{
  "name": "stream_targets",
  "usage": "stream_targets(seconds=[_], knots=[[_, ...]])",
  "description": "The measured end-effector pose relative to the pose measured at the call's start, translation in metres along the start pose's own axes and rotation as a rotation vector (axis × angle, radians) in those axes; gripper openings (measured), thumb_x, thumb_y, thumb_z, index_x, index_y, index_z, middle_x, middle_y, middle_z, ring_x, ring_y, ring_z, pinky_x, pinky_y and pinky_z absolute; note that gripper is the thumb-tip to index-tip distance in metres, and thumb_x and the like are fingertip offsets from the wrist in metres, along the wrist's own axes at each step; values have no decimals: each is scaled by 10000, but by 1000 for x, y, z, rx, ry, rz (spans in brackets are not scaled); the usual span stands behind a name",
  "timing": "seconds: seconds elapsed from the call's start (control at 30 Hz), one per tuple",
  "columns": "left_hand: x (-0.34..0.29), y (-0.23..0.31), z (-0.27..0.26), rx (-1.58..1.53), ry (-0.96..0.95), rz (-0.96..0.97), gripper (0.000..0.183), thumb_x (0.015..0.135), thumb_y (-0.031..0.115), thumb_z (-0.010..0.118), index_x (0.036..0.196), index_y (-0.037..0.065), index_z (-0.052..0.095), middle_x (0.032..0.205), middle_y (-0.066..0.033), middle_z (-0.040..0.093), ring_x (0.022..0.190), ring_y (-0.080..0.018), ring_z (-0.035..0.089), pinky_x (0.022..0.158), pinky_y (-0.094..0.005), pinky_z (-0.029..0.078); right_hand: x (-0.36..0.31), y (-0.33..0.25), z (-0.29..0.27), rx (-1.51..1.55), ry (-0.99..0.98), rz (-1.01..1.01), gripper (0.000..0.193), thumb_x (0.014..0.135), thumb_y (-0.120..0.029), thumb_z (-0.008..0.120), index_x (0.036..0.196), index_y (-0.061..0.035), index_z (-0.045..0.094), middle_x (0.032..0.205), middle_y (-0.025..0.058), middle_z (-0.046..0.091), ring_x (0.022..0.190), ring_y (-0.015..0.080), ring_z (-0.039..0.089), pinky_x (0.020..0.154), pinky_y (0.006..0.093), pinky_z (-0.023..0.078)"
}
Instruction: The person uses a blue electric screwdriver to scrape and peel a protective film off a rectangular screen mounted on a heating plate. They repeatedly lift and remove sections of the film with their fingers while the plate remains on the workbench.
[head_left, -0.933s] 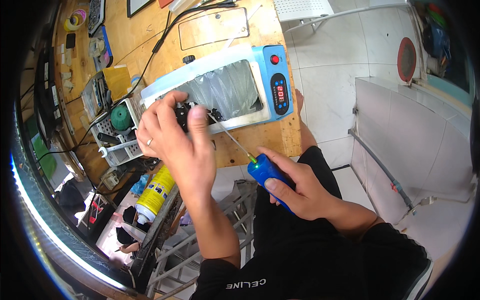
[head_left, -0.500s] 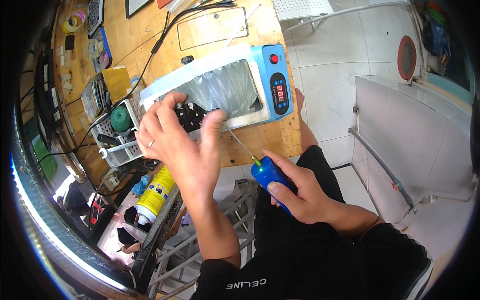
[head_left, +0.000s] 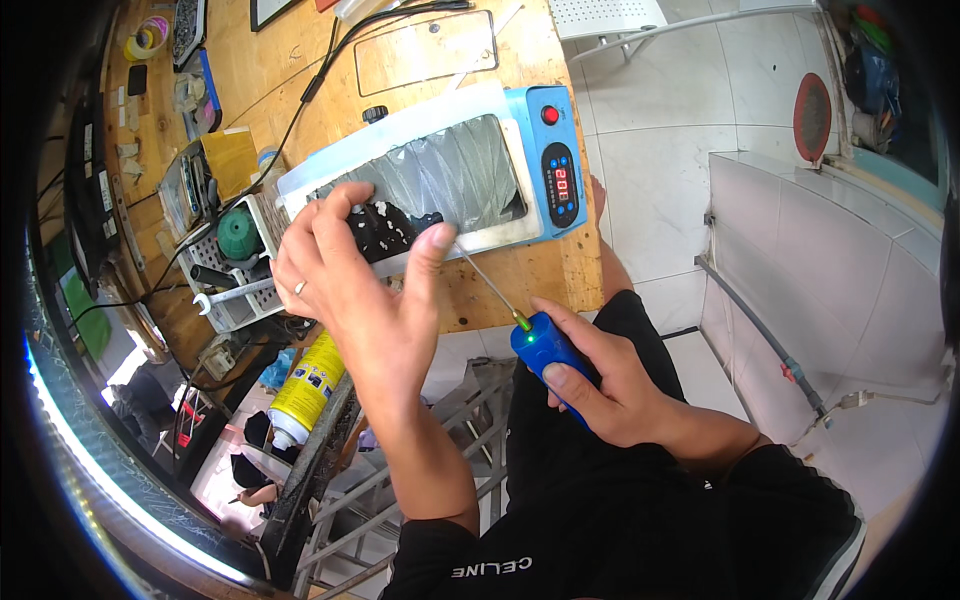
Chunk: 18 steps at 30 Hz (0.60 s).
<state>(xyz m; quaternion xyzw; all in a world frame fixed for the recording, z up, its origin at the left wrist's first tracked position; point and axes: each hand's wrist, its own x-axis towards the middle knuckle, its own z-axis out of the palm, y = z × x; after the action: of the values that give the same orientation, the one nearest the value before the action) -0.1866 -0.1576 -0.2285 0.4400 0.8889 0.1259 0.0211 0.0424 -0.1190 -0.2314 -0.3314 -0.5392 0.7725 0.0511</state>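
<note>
Grey film (head_left: 415,172) covers most of the flat glass panel (head_left: 485,165), so the work looks only partly done. The panel lies on the pale mat of a blue heating plate (head_left: 535,112), which sits at the near corner of the wooden workbench (head_left: 300,85). Its red digital readout (head_left: 562,183) is lit. What seems finished is a dark patch (head_left: 378,238) at the panel's near left, where the grey layer is missing and only white flecks show (residue, perhaps). A small dark clump (head_left: 430,218) sits between that patch and the wide grey stretch; the far and right portions look untouched.

The left hand (head_left: 355,285) reaches over the panel's left end, fingers bent onto it and thumb spread wide, gripping nothing. The right hand (head_left: 612,388) is wrapped around a blue handheld tool (head_left: 548,345) with a small green light glowing. Its thin metal rod (head_left: 487,279) points at the panel's near edge beside the left thumb; whether the tip touches the film, I cannot tell.
</note>
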Motion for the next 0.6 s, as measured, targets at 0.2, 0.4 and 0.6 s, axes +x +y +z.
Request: stream_targets(seconds=[0.2,0.4,0.6], knots=[[3,-5,-9,12,-47,8,557,944,494,746,1334,119,617,1306,-131,545,1319,-351,441,1166,-540,242,-6,-6,-6,130,-26,152,596,1092,-231,592,1582,41,391,1045,156,652,878,191,654,843,333,534],[0,3,3,20,31,-39,544,919,467,774,1315,121,634,1297,-134,553,1302,-364,445,1176,-543,230,-2,1,-3,2,-2,-8,596,1092,-211,597,1592,35,384,1055,140,657,808,140,645,775,294,540],[2,-2,-8,59,-37,-1,549,953,450,752,1362,113,608,1313,-112,561,1291,-334,470,1162,-489,263,-10,-5,-11,132,-15,142,590,1092,-214,593,1586,37,391,1104,155,654,851,158,653,806,310,542]])
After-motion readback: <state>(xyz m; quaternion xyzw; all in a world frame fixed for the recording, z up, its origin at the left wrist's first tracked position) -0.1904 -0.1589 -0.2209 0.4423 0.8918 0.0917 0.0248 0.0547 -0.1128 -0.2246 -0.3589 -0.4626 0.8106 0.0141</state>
